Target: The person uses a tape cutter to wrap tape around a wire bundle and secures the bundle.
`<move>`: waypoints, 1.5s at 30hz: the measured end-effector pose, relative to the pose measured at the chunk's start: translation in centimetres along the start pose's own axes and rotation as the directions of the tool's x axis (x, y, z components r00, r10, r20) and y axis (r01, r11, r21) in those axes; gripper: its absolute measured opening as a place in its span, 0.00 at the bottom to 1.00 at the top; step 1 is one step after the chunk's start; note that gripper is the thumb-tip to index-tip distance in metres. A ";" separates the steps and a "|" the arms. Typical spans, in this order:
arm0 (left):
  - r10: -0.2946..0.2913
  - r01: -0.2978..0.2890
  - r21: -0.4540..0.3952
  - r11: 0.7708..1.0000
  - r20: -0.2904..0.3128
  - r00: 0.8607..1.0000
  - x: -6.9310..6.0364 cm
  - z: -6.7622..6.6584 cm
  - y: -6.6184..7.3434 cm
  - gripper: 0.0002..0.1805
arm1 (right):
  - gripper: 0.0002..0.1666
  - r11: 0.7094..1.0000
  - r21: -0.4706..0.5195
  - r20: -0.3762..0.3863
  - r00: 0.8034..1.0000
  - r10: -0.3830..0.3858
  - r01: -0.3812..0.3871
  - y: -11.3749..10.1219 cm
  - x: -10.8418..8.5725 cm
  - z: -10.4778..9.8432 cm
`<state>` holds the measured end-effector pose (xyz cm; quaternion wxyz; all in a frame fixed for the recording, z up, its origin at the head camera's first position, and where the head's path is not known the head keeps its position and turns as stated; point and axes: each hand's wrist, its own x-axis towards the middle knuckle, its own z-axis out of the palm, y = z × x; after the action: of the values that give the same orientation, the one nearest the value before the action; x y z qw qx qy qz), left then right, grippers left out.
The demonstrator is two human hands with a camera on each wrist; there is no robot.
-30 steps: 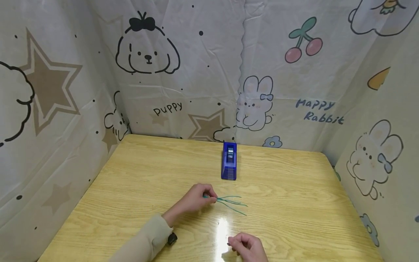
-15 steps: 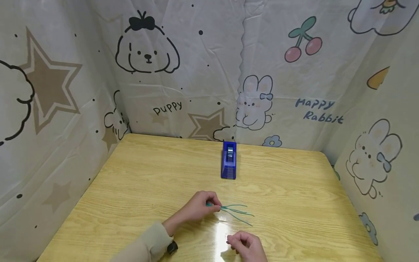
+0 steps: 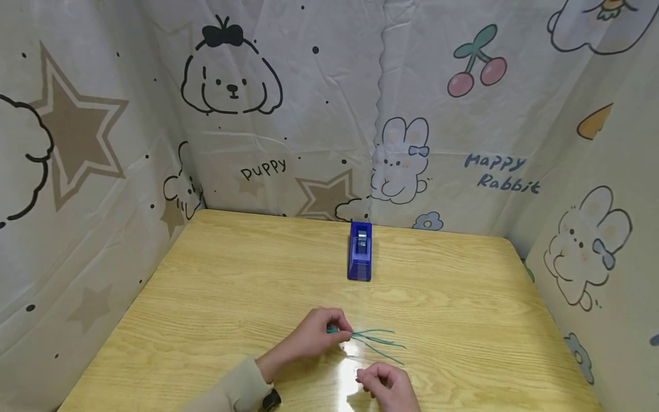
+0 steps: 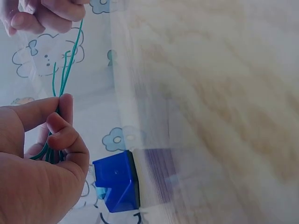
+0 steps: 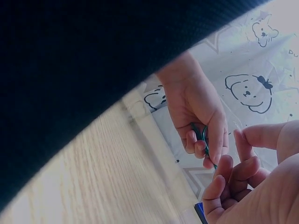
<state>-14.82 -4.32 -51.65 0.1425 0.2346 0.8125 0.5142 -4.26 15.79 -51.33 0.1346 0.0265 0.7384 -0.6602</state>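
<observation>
In the head view my left hand (image 3: 316,337) pinches a bundle of thin green wires (image 3: 381,341) between thumb and fingers. Their loose ends fan out to the right, while the other ends run back into the palm. My right hand (image 3: 393,386) is just below the fanned ends, fingers curled in. Its thumb and index fingertips meet on a faint, see-through strip, seemingly clear tape (image 5: 236,125), in the right wrist view; the strip is hard to make out. A blue tape dispenser (image 3: 360,269) stands beyond the hands.
The wood-grain table (image 3: 231,274) reaches back to a pale printed curtain (image 3: 288,131), which also hangs on the left and right. A bright glare patch lies on the tabletop between the hands. Something dark (image 3: 271,399) sits at my left cuff.
My left hand has moved toward me and slightly right with the wires, bringing their loose ends closer to my right hand. The right hand and the tape dispenser have stayed nearly still.
</observation>
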 end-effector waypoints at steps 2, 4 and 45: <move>0.003 -0.003 -0.008 1.000 -0.001 1.000 -0.2 0.1 0.0 0.03 | 0.17 1.000 -0.002 -0.001 1.000 -0.012 0.012 0.1 0.0 0.0; 0.006 -0.006 -0.011 1.000 0.000 1.000 -0.4 0.3 0.1 0.02 | 0.17 1.000 0.000 -0.001 1.000 -0.020 0.020 0.1 0.0 0.1; 0.044 -0.044 -0.066 0.997 -0.006 0.999 -3.7 1.8 1.2 0.03 | 0.23 0.991 0.115 0.044 0.997 0.065 -0.070 0.0 -0.6 0.8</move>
<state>-10.56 -4.49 -51.38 0.1369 0.2465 0.7901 0.5443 -3.52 15.08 -51.27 0.1699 0.0458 0.6945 -0.6977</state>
